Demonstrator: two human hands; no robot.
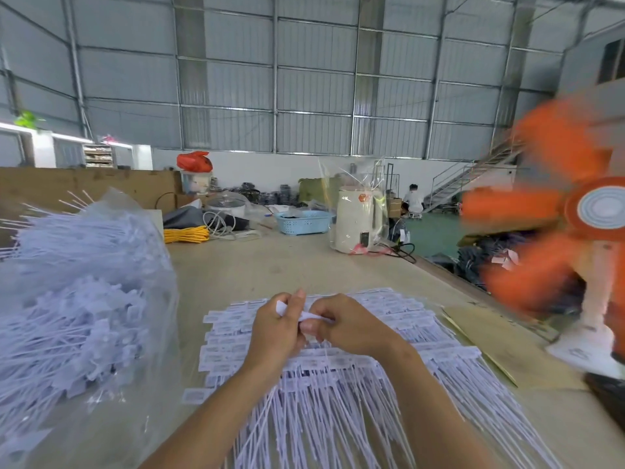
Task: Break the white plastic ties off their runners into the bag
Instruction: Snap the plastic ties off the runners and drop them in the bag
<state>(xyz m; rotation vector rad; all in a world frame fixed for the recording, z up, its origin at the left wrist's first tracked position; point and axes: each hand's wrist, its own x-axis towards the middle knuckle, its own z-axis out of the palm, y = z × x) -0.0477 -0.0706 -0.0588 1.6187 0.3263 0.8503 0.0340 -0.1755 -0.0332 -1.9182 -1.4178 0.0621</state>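
the surface (270, 265) carries everything, with the spread of white ties (338, 384) on their runners as the landmark, lying at its near middle. left of the spread sits the clear bag (84, 299), heaped with loose ties. right of it an orange fan (575, 214) spins, blurred. above the spread's far end, the left hand (275, 328) and right hand (351, 324) meet, fingers of both pinching one white tie (306, 314).

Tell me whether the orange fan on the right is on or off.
On. The orange fan's blades are smeared into blur around the hub while the things near it stay sharp, so it is spinning.
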